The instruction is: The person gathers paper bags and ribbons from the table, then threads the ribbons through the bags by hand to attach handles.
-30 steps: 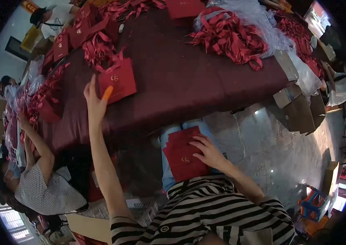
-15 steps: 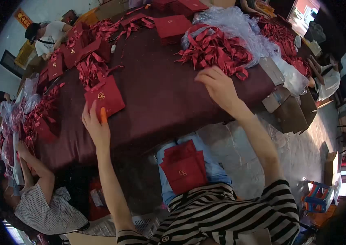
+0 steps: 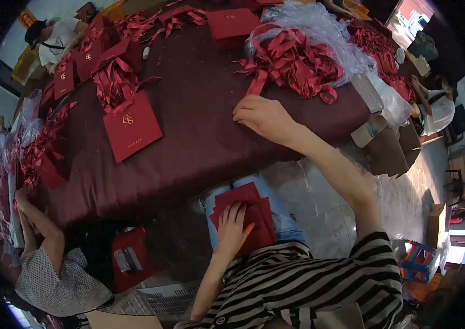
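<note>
- While the covered surface (image 3: 194, 115) spreads out before you, the loose pile of red ribbons (image 3: 304, 63) lies on it beyond your right hand (image 3: 260, 116); it should be light and limp, and prone to tangle.
- Across your thighs (image 3: 282, 219) rests the fanned stack of red pieces (image 3: 260, 219), probably flat bags. Judge each as light and fairly stiff, with faces that could slide and corners that could crease; hold them by the edges. The overlapping layers point at differing angles, but the stack's long axis seems to run roughly from your waist towards your knees.
- On the surface, ahead and to your left, a single red bag (image 3: 131, 127) lies flat with its gold emblem up. Its ribboned edge points away from you, and its long axis leans leftward at the far end.
- Your left hand (image 3: 231, 233) lies palm down on the stack, fingers slightly parted, orange cover (image 3: 249, 228) on the thumb.
- Your right hand has its fingertips drawn together, apparently pinching the red strand (image 3: 257, 84), though the grip is partly hidden. That strand looks soft and slippery, best taken near its end; its long axis runs from your fingers away towards the pile.
</note>
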Tool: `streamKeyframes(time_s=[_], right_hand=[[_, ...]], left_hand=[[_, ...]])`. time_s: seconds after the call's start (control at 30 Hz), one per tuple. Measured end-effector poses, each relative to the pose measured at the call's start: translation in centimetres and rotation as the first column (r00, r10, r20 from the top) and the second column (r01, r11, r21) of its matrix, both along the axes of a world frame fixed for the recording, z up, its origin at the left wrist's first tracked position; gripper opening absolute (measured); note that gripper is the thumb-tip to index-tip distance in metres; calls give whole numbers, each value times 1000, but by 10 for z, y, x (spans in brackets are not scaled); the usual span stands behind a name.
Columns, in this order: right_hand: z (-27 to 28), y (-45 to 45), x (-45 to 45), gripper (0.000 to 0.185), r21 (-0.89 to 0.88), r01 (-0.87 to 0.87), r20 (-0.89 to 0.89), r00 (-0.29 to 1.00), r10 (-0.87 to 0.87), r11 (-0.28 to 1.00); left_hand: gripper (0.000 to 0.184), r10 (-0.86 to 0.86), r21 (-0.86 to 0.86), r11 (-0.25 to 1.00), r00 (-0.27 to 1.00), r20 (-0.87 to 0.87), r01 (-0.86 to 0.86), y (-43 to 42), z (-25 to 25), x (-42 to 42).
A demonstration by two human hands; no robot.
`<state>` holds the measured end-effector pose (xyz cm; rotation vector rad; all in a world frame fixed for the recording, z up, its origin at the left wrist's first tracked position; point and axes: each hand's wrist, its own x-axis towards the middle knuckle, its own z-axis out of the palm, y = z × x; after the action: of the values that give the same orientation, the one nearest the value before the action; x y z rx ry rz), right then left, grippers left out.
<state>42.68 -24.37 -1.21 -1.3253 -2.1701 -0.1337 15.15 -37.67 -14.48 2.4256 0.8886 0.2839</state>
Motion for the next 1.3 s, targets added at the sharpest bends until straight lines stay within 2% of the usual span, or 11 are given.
streamKeyframes(time_s=[0.1, 0.2, 0.33, 0.4, 0.47, 0.57, 0.63, 0.7, 0.83, 1.03, 1.3], right_hand=[[26, -8, -1, 12, -165, -44, -408, 913, -27, 985], [69, -11, 12, 12, -167, -6, -867, 477, -144, 986], [99, -27, 42, 19, 220, 104, -926, 337, 174, 970], [120, -52, 20, 20, 125, 422, -960, 279, 2, 898], [109, -84, 37, 22, 320, 401, -928, 314, 200, 858], [97, -139, 15, 24, 307, 304, -825, 557, 93, 902], [70, -168, -17, 22, -45, 118, -822, 560, -104, 992], [29, -183, -60, 16, -433, 2, -848, 339, -408, 902], [-68, -200, -104, 9, -712, -165, -693, 322, -645, 683], [-111, -209, -138, 12, -576, 115, -582, 637, -505, 810], [-120, -206, -142, 14, -513, 157, -460, 780, -425, 844]], left_hand=[[58, 83, 104, 991, 996, 30, -86, -8, 7, 1], [57, 113, 186, 975, 993, 44, -120, -14, 15, 2], [53, 143, 161, 975, 987, 71, -153, -21, 23, 2], [50, 174, 94, 979, 981, 87, -182, -17, 30, 3], [47, 166, 80, 982, 982, 91, -173, -14, 26, 0], [41, 169, -95, 984, 962, 214, -152, 0, 27, -8], [38, 317, -392, 896, 918, 240, -207, 4, 26, -13], [34, 397, -545, 809, 889, 227, -221, 8, 23, -17], [33, 256, -417, 889, 961, 108, -191, 16, 33, -18], [31, 379, -722, 676, 910, 169, -147, 22, 28, -19], [30, 308, -672, 722, 946, 96, -167, 23, 24, -24]])
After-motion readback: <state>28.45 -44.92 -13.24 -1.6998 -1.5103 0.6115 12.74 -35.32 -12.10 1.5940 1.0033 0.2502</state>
